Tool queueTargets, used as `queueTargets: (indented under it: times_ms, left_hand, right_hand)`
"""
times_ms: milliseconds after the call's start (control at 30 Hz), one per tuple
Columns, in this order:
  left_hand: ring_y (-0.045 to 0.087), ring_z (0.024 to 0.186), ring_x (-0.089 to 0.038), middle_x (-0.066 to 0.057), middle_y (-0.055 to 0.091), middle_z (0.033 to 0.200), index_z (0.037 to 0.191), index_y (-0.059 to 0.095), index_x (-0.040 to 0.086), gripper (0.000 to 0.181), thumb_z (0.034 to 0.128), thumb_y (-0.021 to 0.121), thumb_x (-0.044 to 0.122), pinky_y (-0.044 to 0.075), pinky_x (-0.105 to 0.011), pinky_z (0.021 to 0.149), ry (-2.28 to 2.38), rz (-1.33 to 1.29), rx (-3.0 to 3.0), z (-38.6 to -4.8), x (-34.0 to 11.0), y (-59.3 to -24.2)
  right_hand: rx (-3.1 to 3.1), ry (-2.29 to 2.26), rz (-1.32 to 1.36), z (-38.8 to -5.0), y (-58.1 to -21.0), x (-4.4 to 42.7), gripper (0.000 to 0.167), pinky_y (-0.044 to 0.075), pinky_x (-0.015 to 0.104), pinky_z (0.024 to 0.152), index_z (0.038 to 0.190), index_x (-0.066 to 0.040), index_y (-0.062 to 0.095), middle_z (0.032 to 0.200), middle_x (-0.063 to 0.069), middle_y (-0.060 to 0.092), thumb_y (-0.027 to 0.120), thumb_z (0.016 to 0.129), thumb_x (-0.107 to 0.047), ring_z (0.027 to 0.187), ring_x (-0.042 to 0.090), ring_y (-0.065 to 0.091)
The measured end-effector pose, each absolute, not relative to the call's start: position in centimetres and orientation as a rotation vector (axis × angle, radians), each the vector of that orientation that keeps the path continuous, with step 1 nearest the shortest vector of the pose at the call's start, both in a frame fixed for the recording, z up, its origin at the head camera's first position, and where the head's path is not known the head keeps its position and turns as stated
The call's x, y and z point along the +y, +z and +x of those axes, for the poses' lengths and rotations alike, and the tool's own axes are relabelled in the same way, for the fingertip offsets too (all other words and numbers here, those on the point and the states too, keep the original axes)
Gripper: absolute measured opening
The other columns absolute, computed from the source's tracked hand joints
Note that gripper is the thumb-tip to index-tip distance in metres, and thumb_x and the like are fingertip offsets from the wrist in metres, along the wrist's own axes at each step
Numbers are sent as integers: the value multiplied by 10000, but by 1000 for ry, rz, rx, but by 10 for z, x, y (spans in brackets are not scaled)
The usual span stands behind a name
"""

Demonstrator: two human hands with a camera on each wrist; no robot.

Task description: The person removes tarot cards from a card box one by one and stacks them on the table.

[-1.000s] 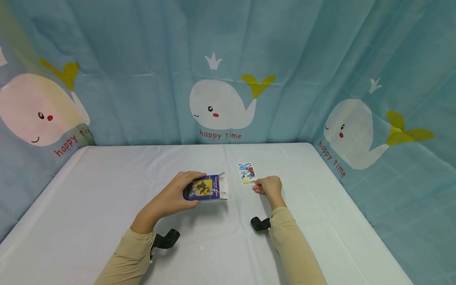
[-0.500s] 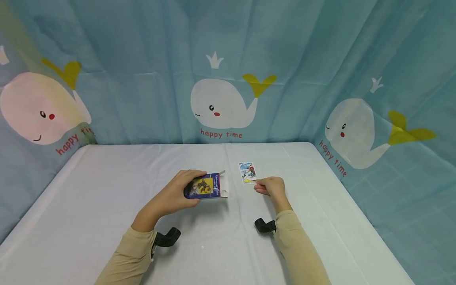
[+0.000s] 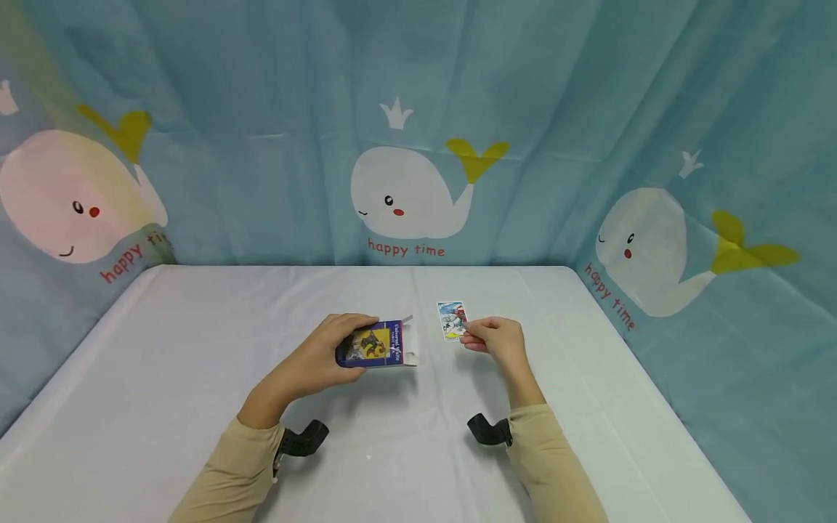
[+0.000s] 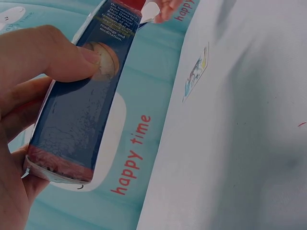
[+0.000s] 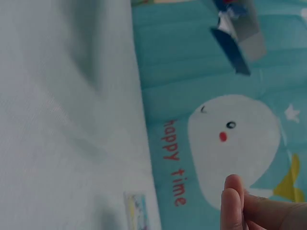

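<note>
My left hand [image 3: 320,356] grips a blue tarot card box [image 3: 371,344] by its closed end, thumb along one narrow side [image 4: 84,108]. The box's open end, with white flaps, faces right. A tarot card [image 3: 451,321] lies face up on the white cloth to the right of the box. My right hand [image 3: 500,338] is raised above the cloth at the card's right edge. In the right wrist view its thumb and finger [image 5: 232,203] press together, apart from the card [image 5: 138,211]. I see no thing plainly between them.
A white cloth [image 3: 392,465] covers the table. Blue curtains [image 3: 275,181] printed with whales stand behind it and at both sides. Black wrist mounts stick out from the left forearm [image 3: 304,438] and the right forearm [image 3: 487,430].
My right hand has risen a little from the card's lower right corner and now covers part of the card's right edge. The left hand and box stay nearly still.
</note>
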State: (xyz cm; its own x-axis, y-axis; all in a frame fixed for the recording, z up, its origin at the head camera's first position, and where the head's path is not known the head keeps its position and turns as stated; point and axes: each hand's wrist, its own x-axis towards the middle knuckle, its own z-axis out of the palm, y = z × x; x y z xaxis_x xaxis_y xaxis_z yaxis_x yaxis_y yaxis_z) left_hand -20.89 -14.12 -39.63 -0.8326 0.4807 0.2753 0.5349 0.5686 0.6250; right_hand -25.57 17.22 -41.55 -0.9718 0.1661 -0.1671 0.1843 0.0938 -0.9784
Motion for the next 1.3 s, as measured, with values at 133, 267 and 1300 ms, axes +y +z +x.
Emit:
queueTargets:
  times_ms: [133,267,1300]
  left_hand:
    - [477,1215,-240,-75,531,1443,1440,507,144,729,776,806,109,468,-459,945,-1116,-880,-2714,-209,-141,-396]
    - [474,1247,-259,-81,529,1447,1441,507,140,729,777,808,113,461,-481,966,-1125,-885,-2711,-209,-140,-396]
    - [480,1232,-268,-78,558,1419,1436,516,142,732,766,808,90,470,-465,946,-1101,-901,-2722,-206,-131,-398]
  right_hand:
    - [2313,-2097,295,-249,-407,162,204,581,246,610,1014,137,686,703,72,731,692,902,-34,588,94,702]
    - [2306,-2129,213,-243,-401,152,185,581,249,603,976,139,695,712,83,733,699,895,-28,586,100,703]
    - [2317,-2006,-42,-223,-394,116,126,587,271,619,905,53,746,755,135,748,723,884,-68,621,131,710]
